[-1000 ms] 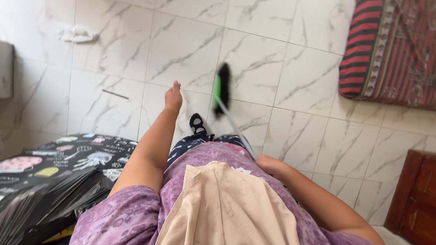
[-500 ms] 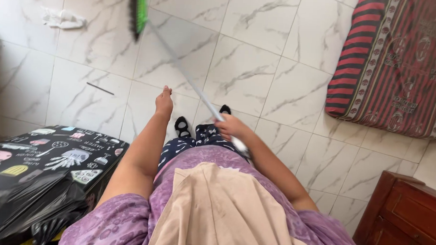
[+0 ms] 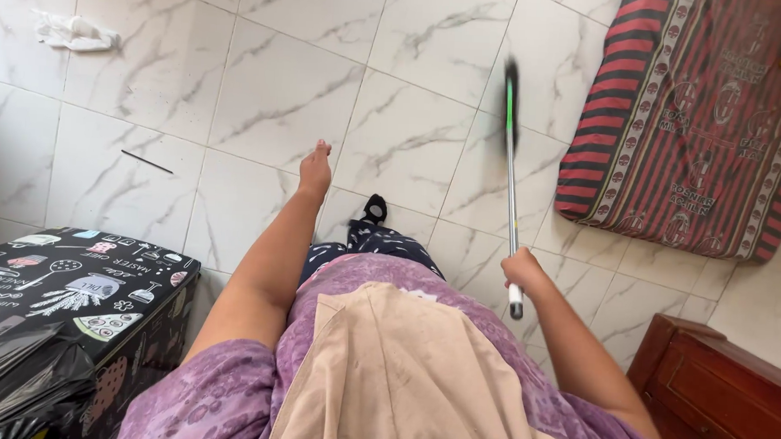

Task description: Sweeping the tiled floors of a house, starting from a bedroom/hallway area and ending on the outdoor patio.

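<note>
Far left: black printed box (image 3: 80, 285) with a black plastic bag (image 3: 15, 379) beside it; a crumpled white cloth (image 3: 76, 32) and a thin dark stick (image 3: 146, 161) lie on the tiled floor (image 3: 264, 91). Your left hand (image 3: 315, 167) hangs empty, fingers loosely together, held out over the tiles. Your right hand (image 3: 524, 271) is closed around the broom handle (image 3: 511, 181), head raised near the striped mat (image 3: 684, 127). Judging by this, you are mid-sweep; the next stroke calls for lowering the head to the floor. Wooden furniture (image 3: 725, 401) far right.
</note>
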